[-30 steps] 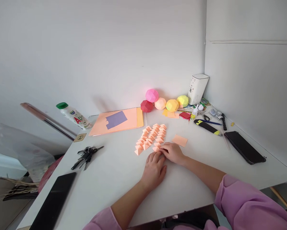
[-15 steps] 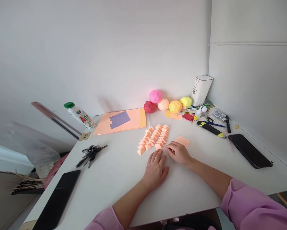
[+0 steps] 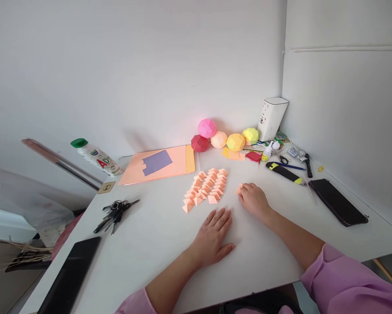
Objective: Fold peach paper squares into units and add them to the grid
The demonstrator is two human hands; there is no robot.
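My left hand (image 3: pixel 213 239) lies flat on the white table (image 3: pixel 143 261), fingers spread, holding nothing. Just beyond its fingertips, folded peach paper pieces (image 3: pixel 206 188) stand in several close rows. My right hand (image 3: pixel 255 200) is to the right of these rows, its fingers curled over a peach paper square (image 3: pixel 238 189). Only the left edge of that square shows; the rest is under the hand.
Faceted paper balls (image 3: pixel 219 139) line the wall. Peach sheets (image 3: pixel 130 171) with a purple piece (image 3: pixel 158 162) lie back left. Keys (image 3: pixel 115 213), a black phone (image 3: pixel 70 274) and a bottle (image 3: pixel 99 159) are left; a cutter (image 3: pixel 285 173) and black case (image 3: pixel 338 203) right.
My right hand has moved right, away from the folded pieces and onto the peach square. My left hand has drawn back slightly and flattened, its fingers wider apart. The view has shifted a little.
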